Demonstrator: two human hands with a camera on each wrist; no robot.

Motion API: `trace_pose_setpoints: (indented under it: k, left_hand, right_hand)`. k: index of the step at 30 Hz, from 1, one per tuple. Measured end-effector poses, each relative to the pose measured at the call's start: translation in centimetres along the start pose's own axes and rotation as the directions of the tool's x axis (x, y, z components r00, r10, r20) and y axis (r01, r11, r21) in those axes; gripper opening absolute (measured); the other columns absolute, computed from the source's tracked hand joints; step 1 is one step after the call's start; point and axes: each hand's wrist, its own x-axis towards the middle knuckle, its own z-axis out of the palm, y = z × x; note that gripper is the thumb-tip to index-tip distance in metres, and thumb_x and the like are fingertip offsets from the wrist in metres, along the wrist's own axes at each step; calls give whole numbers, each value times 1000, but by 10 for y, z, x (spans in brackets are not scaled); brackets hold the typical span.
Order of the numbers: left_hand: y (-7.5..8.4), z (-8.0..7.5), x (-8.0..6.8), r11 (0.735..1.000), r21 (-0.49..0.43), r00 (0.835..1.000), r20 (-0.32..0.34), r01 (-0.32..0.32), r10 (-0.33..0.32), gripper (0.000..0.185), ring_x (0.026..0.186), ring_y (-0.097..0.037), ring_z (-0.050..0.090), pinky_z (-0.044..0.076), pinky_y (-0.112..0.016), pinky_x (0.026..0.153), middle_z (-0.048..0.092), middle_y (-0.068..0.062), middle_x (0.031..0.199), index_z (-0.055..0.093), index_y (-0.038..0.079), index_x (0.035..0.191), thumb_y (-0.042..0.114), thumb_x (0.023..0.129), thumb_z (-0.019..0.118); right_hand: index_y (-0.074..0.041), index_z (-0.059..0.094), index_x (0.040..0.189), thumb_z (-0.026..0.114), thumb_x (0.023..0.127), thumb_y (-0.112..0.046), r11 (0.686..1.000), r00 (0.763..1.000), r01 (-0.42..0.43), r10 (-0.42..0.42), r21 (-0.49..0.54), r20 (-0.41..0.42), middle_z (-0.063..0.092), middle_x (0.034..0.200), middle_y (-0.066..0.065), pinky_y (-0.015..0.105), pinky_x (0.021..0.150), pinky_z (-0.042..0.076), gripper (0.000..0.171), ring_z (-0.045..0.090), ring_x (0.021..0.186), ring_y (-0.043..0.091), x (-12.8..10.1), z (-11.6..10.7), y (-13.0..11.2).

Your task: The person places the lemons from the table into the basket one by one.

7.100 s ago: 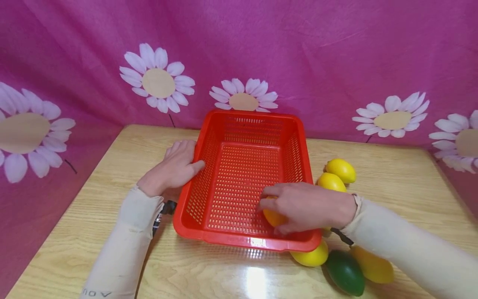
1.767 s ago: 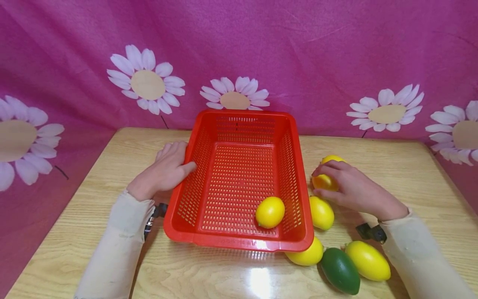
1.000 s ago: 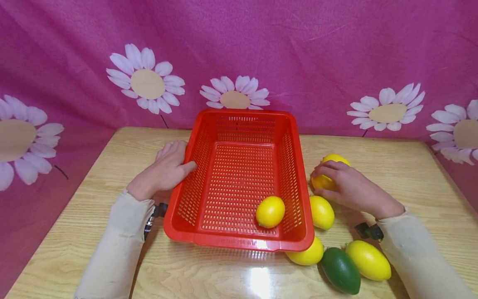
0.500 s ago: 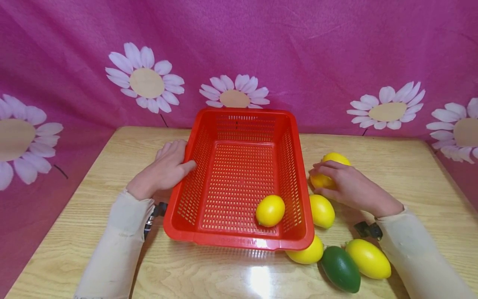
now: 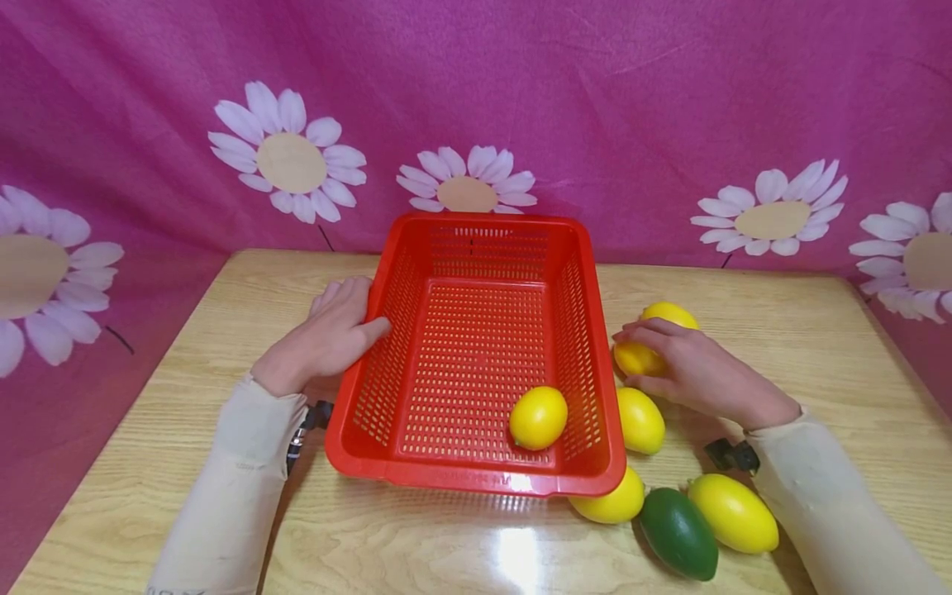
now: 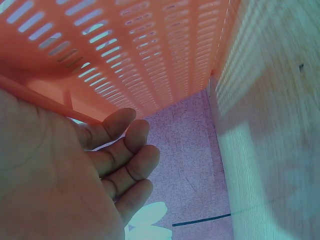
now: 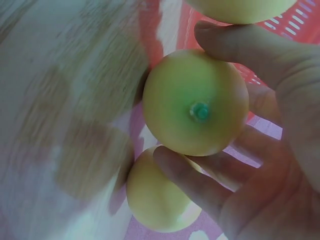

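In the head view a red plastic basket stands mid-table, one lemon in its near right corner. My left hand holds its left rim, thumb hooked over the inside; in the left wrist view the fingers bend loosely outside the wall. To the right of the basket, my right hand grips another lemon. The right wrist view shows thumb and fingers around this lemon, its green-tinged stem end facing the camera. A further lemon lies right beyond the fingertips.
Behind the right hand lies a lemon; another lemon sits nearer, against the basket. At the near right corner are a lemon, a dark green oval fruit and a longer yellow fruit. A pink flowered cloth hangs behind the table.
Earlier, the right hand was inside the basket with a yellow fruit; a lemon now lies there. The hand has since gone to another lemon at the right, which has shifted slightly left.
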Motion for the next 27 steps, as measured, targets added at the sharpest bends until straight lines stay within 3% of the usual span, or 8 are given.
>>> trace_pose_setpoints:
  k: [7, 27]
  left_hand:
    - [0, 0, 0, 1000, 7, 1000, -1, -3, 3, 46, 113, -26, 39, 32, -41, 89, 53, -12, 121, 45, 4, 138, 27, 99, 50]
    - [0, 0, 2, 1000, 27, 1000, -9, -7, 7, 47, 111, -27, 39, 30, -39, 88, 53, -12, 120, 45, 2, 138, 28, 99, 48]
  right_hand:
    - [-11, 64, 135, 85, 84, -26, 1000, 1000, -14, 14, 5, 2, 63, 137, 12, 56, 100, 56, 57, 58, 126, 33, 2, 1, 1]
    - [-12, 66, 133, 85, 85, -26, 999, 999, 46, -46, -3, -14, 65, 135, 10, 54, 100, 56, 54, 59, 125, 30, -3, -4, 3]
